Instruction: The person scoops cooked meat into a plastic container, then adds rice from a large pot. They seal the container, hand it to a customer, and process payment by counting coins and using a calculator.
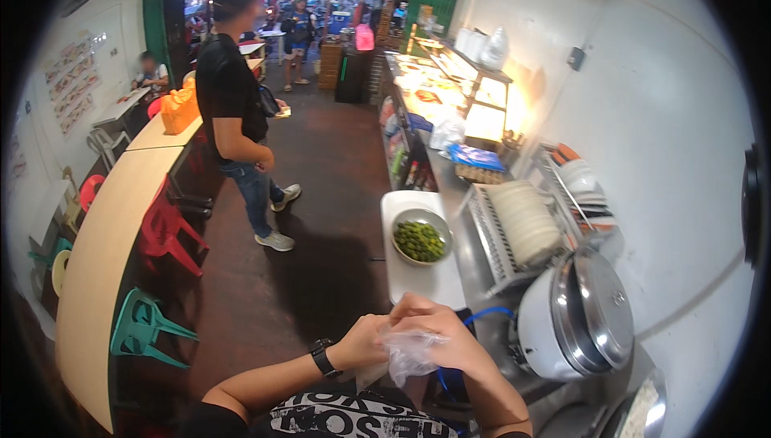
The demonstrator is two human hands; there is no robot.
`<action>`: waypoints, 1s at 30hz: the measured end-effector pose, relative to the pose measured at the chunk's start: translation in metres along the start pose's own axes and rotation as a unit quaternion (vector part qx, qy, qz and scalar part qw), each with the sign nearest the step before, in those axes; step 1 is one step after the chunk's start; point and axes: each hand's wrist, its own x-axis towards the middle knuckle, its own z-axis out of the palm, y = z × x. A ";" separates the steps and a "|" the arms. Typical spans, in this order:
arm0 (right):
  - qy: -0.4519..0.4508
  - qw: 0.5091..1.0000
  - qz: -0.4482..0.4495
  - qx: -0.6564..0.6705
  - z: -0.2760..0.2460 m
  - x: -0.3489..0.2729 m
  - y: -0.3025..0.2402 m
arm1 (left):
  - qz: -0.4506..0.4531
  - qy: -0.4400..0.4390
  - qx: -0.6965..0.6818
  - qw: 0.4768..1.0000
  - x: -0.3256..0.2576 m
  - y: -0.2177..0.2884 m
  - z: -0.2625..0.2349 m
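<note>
In front of my body, my left hand [361, 343] and my right hand [438, 327] are close together with fingers closed on a clear plastic bag [414, 355]. The thin bag hangs crumpled below the fingers; what it holds, if anything, is too hazy to tell. A dark watch is on my left wrist. Just beyond my hands, a bowl [422, 237] of small green pieces sits on a white board [399, 277].
To the right are a large rice cooker [554, 317], a dish rack with plates [526, 225] and a lit food display [434, 93]. A person in black [229, 93] stands ahead left. Plastic chairs [165, 229] line a long counter [112, 253] on the left.
</note>
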 end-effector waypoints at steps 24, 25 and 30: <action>0.191 0.762 0.196 0.587 -0.172 0.458 0.473 | 0.010 0.246 0.339 0.908 0.422 -0.220 -0.404; 0.214 0.813 0.222 0.494 -0.193 0.474 0.478 | -0.018 0.205 0.273 0.940 0.429 -0.242 -0.424; 0.280 0.916 0.138 0.252 -0.273 0.580 0.507 | -0.062 0.075 0.101 0.990 0.498 -0.334 -0.484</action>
